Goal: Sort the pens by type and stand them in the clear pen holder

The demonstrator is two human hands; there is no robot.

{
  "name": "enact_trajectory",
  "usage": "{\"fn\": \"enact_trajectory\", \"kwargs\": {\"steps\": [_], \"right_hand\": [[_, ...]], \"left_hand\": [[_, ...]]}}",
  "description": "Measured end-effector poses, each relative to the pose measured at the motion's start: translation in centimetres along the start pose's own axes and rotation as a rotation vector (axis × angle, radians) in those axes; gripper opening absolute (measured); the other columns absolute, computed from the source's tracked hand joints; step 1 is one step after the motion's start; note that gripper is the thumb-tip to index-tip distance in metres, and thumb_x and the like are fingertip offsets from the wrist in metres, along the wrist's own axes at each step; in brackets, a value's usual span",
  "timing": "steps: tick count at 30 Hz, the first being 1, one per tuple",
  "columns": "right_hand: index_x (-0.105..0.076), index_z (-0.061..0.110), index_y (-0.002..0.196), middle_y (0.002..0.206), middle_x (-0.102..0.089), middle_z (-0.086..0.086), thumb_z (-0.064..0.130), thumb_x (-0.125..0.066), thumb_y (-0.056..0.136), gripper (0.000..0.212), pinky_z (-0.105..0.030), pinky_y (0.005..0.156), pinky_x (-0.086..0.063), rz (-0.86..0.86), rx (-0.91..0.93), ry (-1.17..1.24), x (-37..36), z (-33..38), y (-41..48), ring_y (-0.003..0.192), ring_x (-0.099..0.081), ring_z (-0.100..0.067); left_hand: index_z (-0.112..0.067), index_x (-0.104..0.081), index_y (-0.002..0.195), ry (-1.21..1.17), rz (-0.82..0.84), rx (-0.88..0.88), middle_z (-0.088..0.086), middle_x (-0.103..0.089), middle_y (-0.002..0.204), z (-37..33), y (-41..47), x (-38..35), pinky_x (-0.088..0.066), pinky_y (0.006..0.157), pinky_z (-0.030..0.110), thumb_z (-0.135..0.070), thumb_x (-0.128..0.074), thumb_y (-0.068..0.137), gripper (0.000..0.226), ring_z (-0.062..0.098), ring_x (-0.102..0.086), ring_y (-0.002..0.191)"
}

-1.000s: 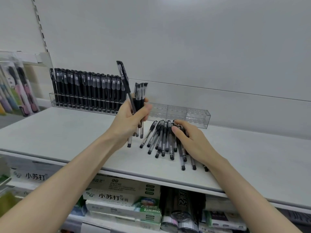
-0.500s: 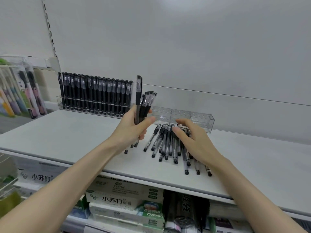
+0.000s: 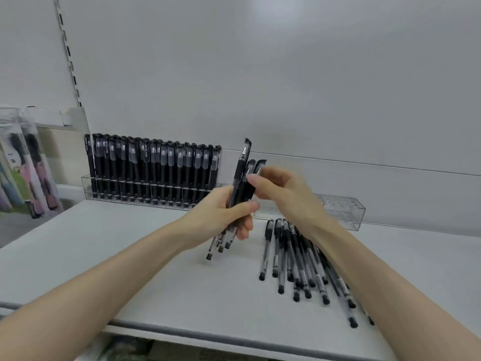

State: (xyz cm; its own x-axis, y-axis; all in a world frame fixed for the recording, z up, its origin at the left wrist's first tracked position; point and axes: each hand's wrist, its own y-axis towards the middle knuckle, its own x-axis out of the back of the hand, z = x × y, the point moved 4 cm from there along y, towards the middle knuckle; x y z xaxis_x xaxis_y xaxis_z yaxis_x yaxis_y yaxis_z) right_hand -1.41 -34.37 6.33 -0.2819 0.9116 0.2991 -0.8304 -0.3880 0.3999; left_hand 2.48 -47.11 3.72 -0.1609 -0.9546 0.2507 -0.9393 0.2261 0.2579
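Several black pens (image 3: 240,188) stand bunched in my left hand (image 3: 221,214), fingers and thumb wrapped round their middles, caps up, one poking higher than the others. My right hand (image 3: 283,194) is blurred, fingers half curled, one fingertip (image 3: 252,180) against the bundle's caps; whether it pinches a pen I cannot tell. Just below it, loose pens (image 3: 299,259) lie fanned on the white shelf (image 3: 104,243). Behind, against the back wall, runs the clear pen holder (image 3: 343,208), its left stretch packed with a row of upright pens (image 3: 153,170). Pastel packets (image 3: 28,168) sit far left.
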Motion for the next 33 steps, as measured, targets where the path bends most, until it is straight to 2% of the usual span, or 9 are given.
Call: {"fn": "enact_trajectory", "kwargs": {"steps": [4, 7, 11, 14, 18, 23, 28, 30, 33], "right_hand": [[-0.065, -0.005, 0.088, 0.078, -0.073, -0.012, 0.017, -0.060, 0.093, 0.022, -0.029, 0.072, -0.059, -0.172, -0.045, 0.072, -0.7, 0.1, 2.8, 0.069, -0.068, -0.016], [-0.059, 0.003, 0.082, 0.069, -0.071, -0.004, 0.013, -0.058, 0.094, 0.015, -0.030, 0.063, -0.058, -0.343, -0.037, 0.131, -0.4, 0.4, 4.4, 0.061, -0.068, -0.014], [-0.057, 0.002, 0.089, 0.074, -0.069, -0.008, 0.013, -0.055, 0.095, 0.012, -0.028, 0.059, -0.058, -0.482, 0.047, 0.052, -1.1, 0.7, 6.1, 0.064, -0.067, -0.012], [-0.055, 0.006, 0.088, 0.079, -0.069, -0.011, 0.013, -0.053, 0.096, 0.010, -0.028, 0.061, -0.058, -0.561, 0.108, 0.028, -1.3, 0.9, 7.6, 0.073, -0.069, -0.016], [-0.057, 0.014, 0.088, 0.084, -0.069, -0.010, 0.013, -0.055, 0.095, 0.008, -0.026, 0.062, -0.057, -0.516, 0.155, -0.127, -2.2, -0.1, 9.2, 0.080, -0.069, -0.022], [-0.058, 0.010, 0.094, 0.086, -0.067, -0.013, 0.015, -0.058, 0.094, 0.006, -0.021, 0.060, -0.055, -0.452, 0.205, -0.264, -3.3, -1.1, 9.9, 0.080, -0.067, -0.026], [-0.047, 0.012, 0.113, 0.082, -0.055, 0.008, 0.018, -0.064, 0.090, 0.029, -0.038, 0.068, -0.056, -0.395, 0.276, -0.490, -4.1, -1.7, 9.7, 0.069, -0.066, -0.021], [-0.044, 0.012, 0.118, 0.082, -0.053, 0.009, 0.018, -0.066, 0.089, 0.037, -0.042, 0.068, -0.056, -0.401, 0.310, -0.520, -3.9, -1.7, 9.7, 0.067, -0.066, -0.022], [-0.050, 0.010, 0.113, 0.079, -0.057, 0.005, 0.018, -0.066, 0.089, 0.029, -0.044, 0.068, -0.055, -0.363, 0.334, -0.585, -3.7, -1.5, 9.8, 0.066, -0.065, -0.023]], "left_hand": [[0.000, -0.052, 0.106, -0.049, -0.007, 0.002, 0.016, -0.068, 0.075, 1.0, 1.8, 3.1, -0.058, 0.065, 0.038, -0.020, -0.052, 0.096, 0.022, 0.030, -0.068, 0.068], [-0.006, -0.053, 0.102, 0.052, -0.059, 0.008, 0.016, -0.067, 0.086, 1.9, 2.5, 5.4, -0.060, 0.065, 0.043, -0.024, -0.050, 0.097, 0.019, 0.029, -0.070, 0.073], [-0.020, -0.050, 0.092, 0.142, -0.205, -0.061, 0.006, -0.063, 0.088, 2.5, 3.3, 7.5, -0.059, 0.061, 0.041, -0.030, -0.048, 0.097, 0.011, 0.022, -0.069, 0.067], [-0.012, -0.049, 0.092, 0.170, -0.320, -0.118, 0.004, -0.062, 0.074, 2.9, 3.4, 8.8, -0.055, 0.051, 0.032, -0.028, -0.048, 0.097, 0.018, 0.021, -0.063, 0.057], [-0.007, -0.047, 0.085, 0.014, -0.328, -0.144, -0.002, -0.053, 0.056, 3.5, 3.2, 9.1, -0.039, 0.038, 0.017, -0.022, -0.047, 0.098, 0.020, 0.015, -0.050, 0.047], [-0.006, -0.046, 0.084, -0.174, -0.277, -0.138, 0.002, -0.052, 0.061, 3.9, 3.1, 8.8, -0.049, 0.049, 0.024, -0.017, -0.045, 0.098, 0.018, 0.017, -0.048, 0.050], [-0.006, -0.043, 0.076, -0.178, -0.237, -0.122, 0.013, -0.044, 0.060, 4.3, 3.1, 8.5, -0.042, 0.047, 0.025, -0.016, -0.043, 0.100, 0.026, 0.016, -0.040, 0.047], [-0.006, -0.042, 0.078, -0.184, -0.213, -0.117, 0.015, -0.043, 0.065, 4.4, 3.1, 8.2, -0.041, 0.047, 0.026, -0.016, -0.042, 0.100, 0.025, 0.018, -0.039, 0.049], [-0.006, -0.042, 0.081, -0.164, -0.183, -0.124, 0.015, -0.043, 0.068, 4.5, 3.2, 7.9, -0.041, 0.050, 0.027, -0.016, -0.042, 0.100, 0.022, 0.021, -0.039, 0.053]]}}
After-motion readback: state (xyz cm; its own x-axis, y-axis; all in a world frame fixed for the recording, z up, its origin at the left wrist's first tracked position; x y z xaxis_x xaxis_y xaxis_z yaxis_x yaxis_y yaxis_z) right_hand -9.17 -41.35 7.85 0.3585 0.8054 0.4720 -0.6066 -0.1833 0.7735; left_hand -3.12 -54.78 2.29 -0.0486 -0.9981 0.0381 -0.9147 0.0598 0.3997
